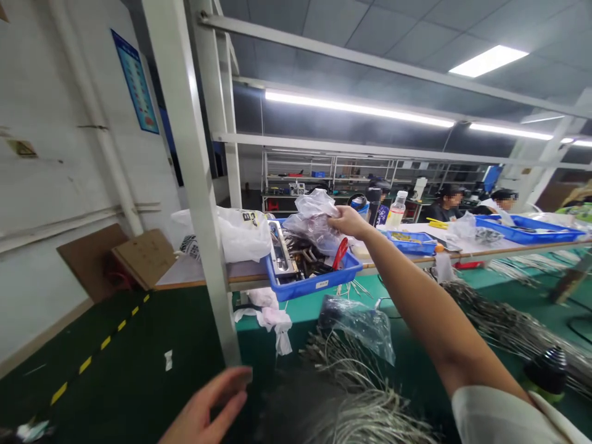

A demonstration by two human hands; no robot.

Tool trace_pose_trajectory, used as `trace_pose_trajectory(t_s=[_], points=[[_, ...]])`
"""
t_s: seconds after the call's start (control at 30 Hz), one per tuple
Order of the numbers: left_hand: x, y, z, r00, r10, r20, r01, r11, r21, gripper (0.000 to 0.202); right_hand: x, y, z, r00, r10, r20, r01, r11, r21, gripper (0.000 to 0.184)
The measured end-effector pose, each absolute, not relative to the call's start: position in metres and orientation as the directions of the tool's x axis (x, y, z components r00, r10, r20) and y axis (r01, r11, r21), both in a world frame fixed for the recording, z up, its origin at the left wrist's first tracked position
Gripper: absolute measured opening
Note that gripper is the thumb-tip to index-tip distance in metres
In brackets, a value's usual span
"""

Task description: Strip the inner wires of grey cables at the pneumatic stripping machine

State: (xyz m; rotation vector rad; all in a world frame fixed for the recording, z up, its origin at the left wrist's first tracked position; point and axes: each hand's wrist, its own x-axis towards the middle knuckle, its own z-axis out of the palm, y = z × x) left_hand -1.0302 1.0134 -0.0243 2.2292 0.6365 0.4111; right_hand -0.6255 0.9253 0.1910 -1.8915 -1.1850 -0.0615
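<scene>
- Although the left hand [203, 410] is blurred at the lower left of the frame, its fingers and thumb are seen apart; it appears to have hold of nothing.
- Left of centre, a white plastic bag [245, 237] lies on the surface [182, 274], behind a white post [197, 154].
- At the centre, a blue tray [319, 287] contains a metal frame [287, 269] along its left side and dark parts [308, 256] heaped beside it.
- The clear plastic bag [314, 213] is above the right rear of the blue tray, crumpled. Whether its lower folds rest on the dark parts, and whether anything is inside, cannot be told.
- Handling (judgement): the film should be light, limp and slippery, and easily torn or snagged on hard edges. Take hold of several gathered layers near the upper edge; a single layer may slide out of the fingers.
- Just below the bag's right side, a red piece [341, 253] projects from the tray; it is a likely snag point.
- Right of centre, the right hand [350, 222] is closed on the right edge of the bag, thumb and fingers pinching the folds.
- Farther right, a bottle [396, 213] stands upright behind a smaller blue tray [411, 248].
</scene>
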Motion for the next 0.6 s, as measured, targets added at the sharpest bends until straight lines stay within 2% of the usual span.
trace_pose_trajectory(t_s=[0.07, 0.17, 0.2, 0.27, 0.37, 0.43, 0.53, 0.6], points=[[-1.001, 1.027, 0.027, 0.851, 0.459, 0.256, 0.226, -0.759, 0.611, 0.038, -0.625, 0.924, 0.192, 0.552, 0.699, 0.455, 0.727, -0.137, -0.673, 0.013], [-0.948, 1.038, 0.111, 0.856, 0.199, 0.478, 0.07, -0.959, 0.275, 0.04, -0.624, 0.923, 0.191, 0.577, 0.677, 0.456, 0.698, -0.119, -0.706, 0.016], [-0.929, 1.041, 0.135, 0.852, 0.115, 0.512, 0.044, -0.988, 0.147, 0.041, -0.623, 0.923, 0.191, 0.586, 0.669, 0.457, 0.689, -0.115, -0.716, 0.016], [-0.891, 1.051, 0.17, 0.886, 0.026, 0.464, 0.076, -0.993, -0.088, 0.044, -0.62, 0.924, 0.191, 0.602, 0.656, 0.455, 0.673, -0.11, -0.732, 0.018], [-0.845, 1.067, 0.19, 0.926, 0.022, 0.377, 0.089, -0.983, -0.162, 0.045, -0.614, 0.926, 0.192, 0.628, 0.641, 0.44, 0.647, -0.117, -0.753, 0.021], [-0.825, 1.074, 0.19, 0.936, 0.036, 0.351, 0.098, -0.982, -0.16, 0.043, -0.611, 0.929, 0.193, 0.652, 0.63, 0.422, 0.627, -0.136, -0.767, 0.023], [-0.809, 1.075, 0.189, 0.917, 0.054, 0.395, 0.113, -0.985, -0.127, 0.045, -0.608, 0.934, 0.195, 0.684, 0.611, 0.398, 0.604, -0.169, -0.779, 0.023], [-0.803, 1.073, 0.193, 0.88, 0.07, 0.469, 0.132, -0.986, -0.1, 0.057, -0.608, 0.938, 0.197, 0.694, 0.603, 0.393, 0.603, -0.188, -0.776, 0.023]])
